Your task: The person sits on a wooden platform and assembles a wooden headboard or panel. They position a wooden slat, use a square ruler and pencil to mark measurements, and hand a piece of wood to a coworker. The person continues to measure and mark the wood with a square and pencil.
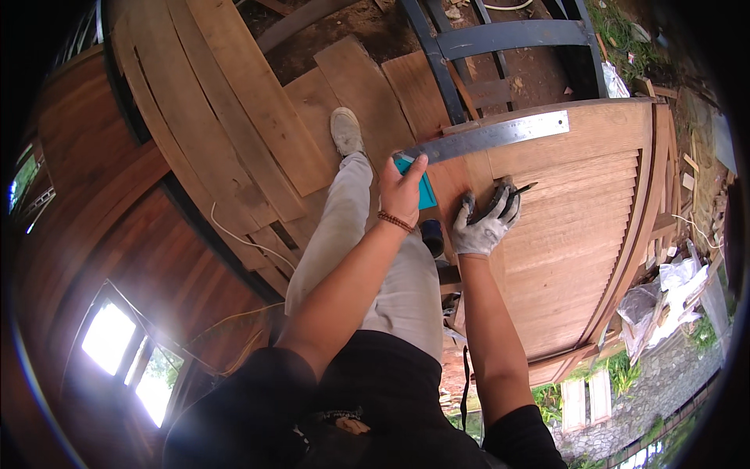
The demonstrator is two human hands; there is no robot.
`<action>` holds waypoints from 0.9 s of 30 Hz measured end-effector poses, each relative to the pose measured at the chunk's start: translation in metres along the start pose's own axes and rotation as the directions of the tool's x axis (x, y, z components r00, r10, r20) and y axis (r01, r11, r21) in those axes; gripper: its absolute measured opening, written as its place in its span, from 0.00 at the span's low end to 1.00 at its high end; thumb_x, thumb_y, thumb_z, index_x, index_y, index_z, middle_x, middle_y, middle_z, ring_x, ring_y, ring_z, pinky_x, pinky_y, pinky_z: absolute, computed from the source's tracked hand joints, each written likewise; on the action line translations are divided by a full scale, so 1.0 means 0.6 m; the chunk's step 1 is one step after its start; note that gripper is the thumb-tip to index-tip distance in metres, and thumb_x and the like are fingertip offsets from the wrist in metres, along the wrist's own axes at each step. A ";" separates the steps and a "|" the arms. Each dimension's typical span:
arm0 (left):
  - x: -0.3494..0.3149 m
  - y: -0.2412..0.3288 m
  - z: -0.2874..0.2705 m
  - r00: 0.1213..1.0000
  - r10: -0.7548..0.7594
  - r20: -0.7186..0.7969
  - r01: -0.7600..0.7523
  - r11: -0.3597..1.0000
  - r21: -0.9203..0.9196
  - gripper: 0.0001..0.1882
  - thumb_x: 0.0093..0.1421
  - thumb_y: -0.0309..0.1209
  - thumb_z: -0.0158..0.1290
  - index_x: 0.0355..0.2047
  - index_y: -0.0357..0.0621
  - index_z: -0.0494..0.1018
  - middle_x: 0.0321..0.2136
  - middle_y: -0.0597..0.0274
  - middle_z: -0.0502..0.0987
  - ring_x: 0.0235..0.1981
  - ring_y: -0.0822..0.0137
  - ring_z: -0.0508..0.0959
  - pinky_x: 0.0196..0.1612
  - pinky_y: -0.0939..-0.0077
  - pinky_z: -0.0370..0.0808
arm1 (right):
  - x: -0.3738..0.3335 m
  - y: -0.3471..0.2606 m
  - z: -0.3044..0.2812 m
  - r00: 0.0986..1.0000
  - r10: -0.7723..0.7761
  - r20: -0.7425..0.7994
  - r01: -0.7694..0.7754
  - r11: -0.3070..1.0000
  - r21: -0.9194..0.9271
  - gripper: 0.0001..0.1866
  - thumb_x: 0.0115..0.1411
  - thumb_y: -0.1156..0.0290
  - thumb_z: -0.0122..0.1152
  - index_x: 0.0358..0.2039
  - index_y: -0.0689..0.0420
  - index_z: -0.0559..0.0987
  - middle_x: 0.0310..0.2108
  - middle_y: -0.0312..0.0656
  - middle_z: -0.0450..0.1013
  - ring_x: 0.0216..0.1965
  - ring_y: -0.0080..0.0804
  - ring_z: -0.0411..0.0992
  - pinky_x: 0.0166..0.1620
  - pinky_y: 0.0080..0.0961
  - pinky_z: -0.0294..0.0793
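Note:
My bare left hand [403,190], with a beaded bracelet at the wrist, is closed around the teal handle of a try square [500,139]. The steel blade reaches right, along the far end of a louvered wooden panel [558,266]. My right hand [484,230] wears a pale work glove with dark fingertips. Between its fingers is a thin black pen or pencil [526,188], its tip pointing right, above the panel. That hand rests on or just over the panel's near-left frame; contact is hard to tell.
Loose planks [211,102] form the floor on the left, where my shoe [346,131] stands. A dark metal frame [516,37] rises beyond the panel. A pale cord [250,242] crosses the planks. Crumpled plastic sheeting [664,293] and wood scraps lie at the right.

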State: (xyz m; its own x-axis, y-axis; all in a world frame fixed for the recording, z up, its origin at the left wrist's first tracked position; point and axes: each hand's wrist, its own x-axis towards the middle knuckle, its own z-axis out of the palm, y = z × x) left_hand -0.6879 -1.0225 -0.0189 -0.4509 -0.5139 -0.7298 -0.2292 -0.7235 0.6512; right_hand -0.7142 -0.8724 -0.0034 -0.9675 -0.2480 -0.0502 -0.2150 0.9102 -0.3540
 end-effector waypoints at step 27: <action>0.006 0.057 -0.002 0.994 -0.082 0.075 0.047 0.921 0.388 0.17 0.64 0.33 0.55 0.47 0.36 0.67 0.42 0.61 0.75 0.40 0.69 0.75 0.44 0.74 0.73 | 0.000 -0.015 -0.014 0.984 0.174 0.026 -0.175 0.984 0.027 0.43 0.52 0.53 0.62 0.63 0.63 0.60 0.61 0.59 0.57 0.64 0.58 0.51 0.66 0.51 0.49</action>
State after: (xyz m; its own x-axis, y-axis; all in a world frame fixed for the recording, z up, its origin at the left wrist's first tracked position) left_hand -0.6963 -1.0499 0.0006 -0.4936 -0.4170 -0.7632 -0.5668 -0.5113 0.6459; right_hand -0.7133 -0.8777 0.0075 -0.9863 -0.0945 -0.1354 -0.0390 0.9302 -0.3650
